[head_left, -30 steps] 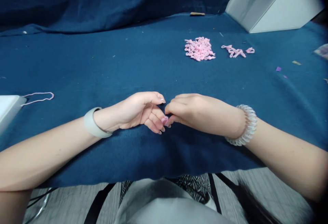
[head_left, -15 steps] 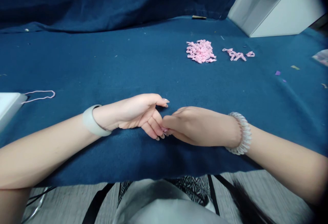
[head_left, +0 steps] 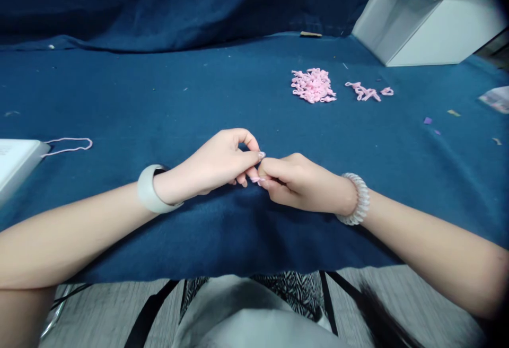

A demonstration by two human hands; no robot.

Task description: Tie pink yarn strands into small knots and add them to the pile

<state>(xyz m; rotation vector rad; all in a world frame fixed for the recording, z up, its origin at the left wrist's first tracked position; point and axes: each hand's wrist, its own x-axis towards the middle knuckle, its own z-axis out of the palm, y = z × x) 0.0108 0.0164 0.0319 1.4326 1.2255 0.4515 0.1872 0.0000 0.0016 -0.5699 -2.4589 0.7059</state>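
Note:
My right hand [head_left: 300,182] is closed, with its thumb and forefinger gripping a small piece of pink cord [head_left: 256,180]. A short bit of this cord shows below the fingertips; the remainder is hidden. Against it, my left hand [head_left: 222,159] brings thumb and forefinger together in a pinch at the right forefinger. Whatever sits in that pinch is too small and covered to make out. The other left fingers curl beneath, close to the pink cord. Both hands are held over the front part of the blue cloth.
Farther back lie a heap of pink knotted cord loops [head_left: 314,86] and a smaller group of loops [head_left: 368,92]. A white bin [head_left: 429,29] stands at the back right. At left, a pink cord [head_left: 73,145] sticks out from a white box [head_left: 19,165]. Paper scraps [head_left: 428,121] lie at right.
My left hand has turned from palm up with loose fingers to a pinch against the right hand. My right hand has rotated and shifted slightly up, exposing its thumb and the pink cord.

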